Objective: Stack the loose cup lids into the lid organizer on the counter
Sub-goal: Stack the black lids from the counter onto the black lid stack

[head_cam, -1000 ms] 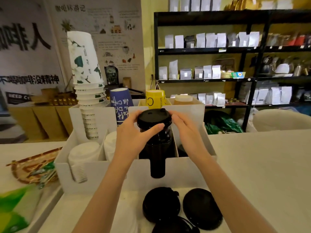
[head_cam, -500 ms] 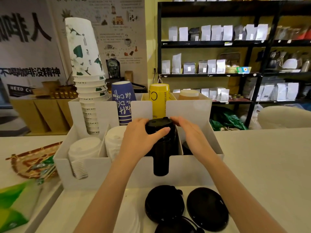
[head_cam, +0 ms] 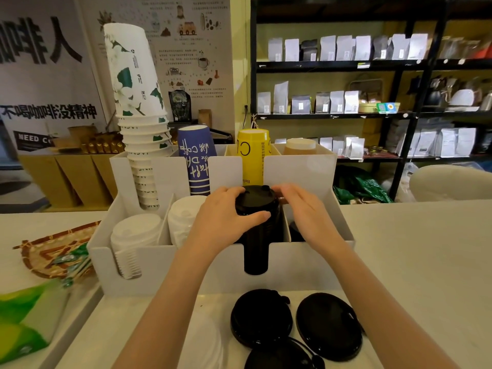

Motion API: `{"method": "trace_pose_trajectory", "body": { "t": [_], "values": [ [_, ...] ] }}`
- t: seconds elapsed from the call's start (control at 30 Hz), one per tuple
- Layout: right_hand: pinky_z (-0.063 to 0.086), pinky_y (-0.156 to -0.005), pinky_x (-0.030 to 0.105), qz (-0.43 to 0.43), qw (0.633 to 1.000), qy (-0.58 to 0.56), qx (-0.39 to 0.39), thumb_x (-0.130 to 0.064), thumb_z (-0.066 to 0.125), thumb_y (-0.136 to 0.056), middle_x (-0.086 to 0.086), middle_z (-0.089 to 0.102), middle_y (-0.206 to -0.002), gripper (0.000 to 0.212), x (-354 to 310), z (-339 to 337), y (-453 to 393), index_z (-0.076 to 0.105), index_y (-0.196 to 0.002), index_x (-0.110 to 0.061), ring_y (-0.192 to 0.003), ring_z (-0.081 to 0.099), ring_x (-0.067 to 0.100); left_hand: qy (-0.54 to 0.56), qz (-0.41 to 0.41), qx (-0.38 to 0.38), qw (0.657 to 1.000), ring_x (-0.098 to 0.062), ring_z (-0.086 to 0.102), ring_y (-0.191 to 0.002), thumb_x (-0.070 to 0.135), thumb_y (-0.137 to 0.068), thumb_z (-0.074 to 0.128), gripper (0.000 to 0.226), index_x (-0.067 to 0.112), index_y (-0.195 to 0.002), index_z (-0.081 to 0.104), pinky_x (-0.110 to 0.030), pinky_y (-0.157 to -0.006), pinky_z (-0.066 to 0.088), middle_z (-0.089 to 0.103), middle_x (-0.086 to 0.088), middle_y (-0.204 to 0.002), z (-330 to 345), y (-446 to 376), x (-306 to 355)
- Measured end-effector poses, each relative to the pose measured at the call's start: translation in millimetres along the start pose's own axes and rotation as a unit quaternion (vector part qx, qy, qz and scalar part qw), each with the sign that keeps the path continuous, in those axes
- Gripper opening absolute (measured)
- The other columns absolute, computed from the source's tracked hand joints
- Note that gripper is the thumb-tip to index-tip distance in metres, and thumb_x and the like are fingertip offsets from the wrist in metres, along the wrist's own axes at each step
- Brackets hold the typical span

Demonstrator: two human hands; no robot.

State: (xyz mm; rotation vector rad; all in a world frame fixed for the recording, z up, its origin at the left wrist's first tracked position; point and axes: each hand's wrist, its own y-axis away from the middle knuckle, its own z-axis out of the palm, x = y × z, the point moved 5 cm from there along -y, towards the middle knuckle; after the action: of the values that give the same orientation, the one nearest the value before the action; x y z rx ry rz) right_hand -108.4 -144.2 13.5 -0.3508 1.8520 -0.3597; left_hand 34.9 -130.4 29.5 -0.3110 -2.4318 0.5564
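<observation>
Coffee shop, stacked paper cups (head_cam: 138,107), shelves of coffee bags (head_cam: 343,49), coffee posters (head_cam: 183,43)

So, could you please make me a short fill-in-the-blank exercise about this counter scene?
1. Both hands, the left hand and the right hand, press on a stack of ____ lids.
2. The lid organizer is ____ in colour.
3. The blue paper cup stands beside a ____ cup.
4. Loose black lids lie on the counter ____ the organizer.

Missing words: black; white; yellow; in front of

Nearest black lid (head_cam: 279,355) cut off by bottom edge
</observation>
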Motion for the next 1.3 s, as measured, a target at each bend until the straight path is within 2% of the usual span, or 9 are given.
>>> {"method": "trace_pose_trajectory", "body": {
  "t": [0.13, 0.27, 0.43, 0.57, 0.7, 0.87, 1.07, 1.2, 1.3],
  "values": [
    [0.038, -0.078, 0.015, -0.014, 0.999, 0.032, 0.009, -0.028, 0.032, -0.095, 0.011, 0.064, -0.105, 0.035, 0, -1, 1, 0.061, -0.105, -0.012, -0.097, 0.055, 0.017, 0.018, -0.001, 0.0, 1.0, -0.018, 0.05, -0.109, 0.046, -0.071, 0.065, 0.065, 0.018, -0.126, 0.046, -0.023, -0.083, 0.038, 0.057, -0.004, -0.124, 0, 1, -2],
    [0.044, -0.088, 0.036, -0.03, 0.998, 0.063, 0.005, -0.028, 0.033, -0.095, 0.025, 0.061, -0.107, 0.039, -2, -3, 2, 0.059, -0.103, 0.0, -0.101, 0.054, 0.029, 0.038, -0.012, -0.009, 0.999, -0.017, 0.051, -0.108, 0.044, -0.072, 0.066, 0.062, 0.017, -0.124, 0.046, -0.024, -0.083, 0.041, 0.057, -0.004, -0.123, 2, 1, -2],
    [0.03, -0.074, 0.003, -0.027, 0.998, 0.056, 0.002, -0.03, 0.033, -0.095, 0.002, 0.057, -0.121, 0.036, -15, -11, 7, 0.051, -0.124, -0.017, -0.105, 0.048, 0.008, 0.026, -0.003, -0.024, 0.999, -0.019, 0.044, -0.116, 0.047, -0.071, 0.065, 0.067, 0.015, -0.126, 0.043, -0.025, -0.089, 0.037, 0.049, -0.005, -0.127, 4, 1, -3],
    [0.036, -0.081, 0.012, -0.063, 0.996, 0.054, 0.043, -0.033, 0.036, -0.093, -0.013, 0.06, -0.106, 0.031, -39, -36, 23, 0.054, -0.118, -0.027, -0.102, 0.052, 0.001, 0.026, 0.042, 0.027, 0.998, -0.017, 0.032, -0.13, 0.045, -0.074, 0.063, 0.063, 0.018, -0.127, 0.043, -0.029, -0.104, 0.028, 0.038, -0.001, -0.139, -5, 6, 13],
    [0.046, -0.079, 0.012, -0.052, 0.995, 0.078, 0.022, -0.029, 0.041, -0.091, -0.012, 0.065, -0.094, 0.025, -38, -56, 55, 0.057, -0.11, -0.025, -0.09, 0.06, 0.001, 0.053, 0.148, 0.097, 0.983, -0.009, 0.047, -0.111, 0.03, -0.081, 0.059, 0.03, 0.017, -0.108, 0.061, -0.011, -0.091, 0.03, 0.057, -0.002, -0.123, -15, 23, 42],
    [0.047, -0.082, 0.024, 0.024, 0.99, 0.136, 0.026, -0.024, 0.047, -0.09, 0.002, 0.07, -0.094, 0.02, 7, -77, 100, 0.061, -0.103, -0.021, -0.09, 0.063, 0.013, 0.069, 0.177, -0.044, 0.981, -0.008, 0.057, -0.093, 0.026, -0.086, 0.052, 0.024, 0.017, -0.105, 0.064, -0.014, -0.08, 0.041, 0.068, -0.001, -0.105, 23, 45, 61],
    [0.04, -0.072, 0.006, 0.102, 0.975, 0.198, -0.001, -0.025, 0.05, -0.089, -0.007, 0.067, -0.096, 0.019, 55, -89, 140, 0.064, -0.101, -0.025, -0.09, 0.059, 0.003, 0.024, 0.146, -0.244, 0.959, -0.015, 0.058, -0.1, 0.028, -0.088, 0.048, 0.03, 0.017, -0.114, 0.058, -0.033, -0.091, 0.048, 0.064, -0.003, -0.114, 80, 65, 62],
    [0.039, -0.088, 0.021, 0.144, 0.963, 0.224, -0.031, -0.026, 0.048, -0.089, 0.001, 0.061, -0.119, 0.031, 69, -85, 150, 0.058, -0.117, -0.018, -0.099, 0.052, 0.008, -0.081, 0.112, -0.373, 0.918, -0.021, 0.052, -0.115, 0.039, -0.085, 0.051, 0.048, 0.012, -0.125, 0.048, -0.032, -0.096, 0.04, 0.056, -0.008, -0.128, 109, 80, 53],
    [0.041, -0.083, 0.025, 0.147, 0.956, 0.246, -0.066, -0.024, 0.048, -0.089, 0.006, 0.061, -0.118, 0.031, 66, -76, 152, 0.059, -0.115, -0.012, -0.096, 0.051, 0.011, -0.092, 0.102, -0.392, 0.909, -0.021, 0.056, -0.097, 0.053, -0.069, 0.064, 0.057, 0.015, -0.112, 0.055, -0.037, -0.085, 0.048, 0.061, -0.006, -0.108, 119, 88, 48]
  ]
}}
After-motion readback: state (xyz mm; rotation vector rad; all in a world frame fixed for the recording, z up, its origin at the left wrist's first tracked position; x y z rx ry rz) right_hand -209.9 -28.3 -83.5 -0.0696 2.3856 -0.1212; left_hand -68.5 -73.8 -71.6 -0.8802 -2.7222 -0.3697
